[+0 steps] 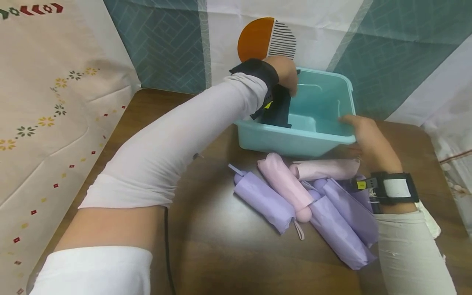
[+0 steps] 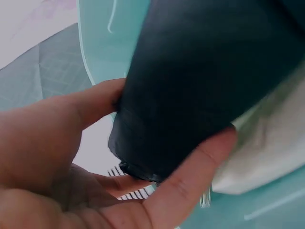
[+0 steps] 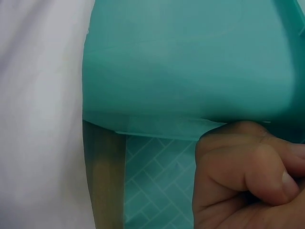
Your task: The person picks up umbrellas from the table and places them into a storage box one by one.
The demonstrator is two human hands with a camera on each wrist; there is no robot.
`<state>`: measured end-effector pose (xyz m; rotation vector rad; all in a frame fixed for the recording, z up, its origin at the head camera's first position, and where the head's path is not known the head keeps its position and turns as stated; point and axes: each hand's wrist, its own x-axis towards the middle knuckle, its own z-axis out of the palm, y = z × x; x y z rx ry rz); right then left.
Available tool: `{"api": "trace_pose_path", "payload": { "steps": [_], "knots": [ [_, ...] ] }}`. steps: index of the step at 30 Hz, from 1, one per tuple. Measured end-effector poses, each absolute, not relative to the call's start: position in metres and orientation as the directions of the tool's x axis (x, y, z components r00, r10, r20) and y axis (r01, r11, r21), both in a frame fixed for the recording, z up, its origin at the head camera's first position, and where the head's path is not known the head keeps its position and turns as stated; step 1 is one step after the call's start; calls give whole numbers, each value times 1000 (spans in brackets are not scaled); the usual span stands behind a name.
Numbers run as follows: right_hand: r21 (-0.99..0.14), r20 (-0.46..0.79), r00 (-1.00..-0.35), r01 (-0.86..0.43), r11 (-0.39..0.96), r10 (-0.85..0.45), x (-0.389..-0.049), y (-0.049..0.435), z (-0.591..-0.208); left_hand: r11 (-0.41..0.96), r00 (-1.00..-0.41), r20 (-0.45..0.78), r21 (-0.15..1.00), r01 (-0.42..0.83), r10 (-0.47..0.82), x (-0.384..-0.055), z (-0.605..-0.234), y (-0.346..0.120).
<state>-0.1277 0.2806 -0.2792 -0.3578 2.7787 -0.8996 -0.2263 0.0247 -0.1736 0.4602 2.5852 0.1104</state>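
Left hand: the person's bare left hand (image 1: 284, 74) grips 1 end of a black, cloth-wrapped roll shaped like a folded umbrella (image 1: 279, 107), thumb and fingers spread to its width and bent round its sides.
Black umbrella: within the left part of a rectangular, pale turquoise plastic tub (image 1: 287, 141), below the hand; whether it touches the floor of the tub cannot be told.
Right hand: the bare right hand (image 1: 364, 133) holds the tub at its right near corner, thumb over the rim, fingers curled outside.
Tub: upright on a brown wood-grain table (image 1: 217, 254), near its back edge.
Umbrellas before the tub: a folded lavender cloth umbrella (image 1: 263, 200) at left, a folded pink cloth umbrella (image 1: 284, 182) slanting beside it, a folded pale-pink cloth umbrella (image 1: 328, 169) lying crosswise nearest the tub, and at least 2 more lavender umbrellas (image 1: 341, 231) side by side at right.
Wrists: a black band (image 1: 259, 71) on the left, a black band with a white patch (image 1: 396, 188) on the right.
Cable: a thin black cord (image 1: 167, 250) beside the left arm.
Backdrop: teal-and-white patterned cloth (image 1: 166, 45) with an orange half-disc (image 1: 255, 39); cream flowered cloth (image 1: 66, 119) at left.
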Motion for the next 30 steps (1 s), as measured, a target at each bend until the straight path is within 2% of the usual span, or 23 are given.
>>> {"api": "trace_pose_path", "payload": {
  "steps": [4,11,15,20,24,30],
  "knots": [
    [-581,-89,-949,-198,790,-303,-127,281,-281,933,-808,-483,56,356,337,-227,-172,21],
    [-550,-41,-933,-277,788,-357,-129,280,-281,900,-798,-475,-29,434,370,-227,-172,10],
    [-532,-29,-933,-289,796,-358,-127,280,-281,900,-797,-488,-49,432,356,-227,-171,12],
    [-542,-41,-937,-271,795,-348,-127,278,-279,914,-798,-489,-1,405,353,-223,-178,7],
    [-498,11,-921,-344,796,-390,-128,279,-279,933,-800,-489,98,347,349,-226,-184,1],
    [-487,33,-916,-364,794,-400,-128,279,-282,943,-783,-554,311,120,283,-231,-189,-9]
  ]
}}
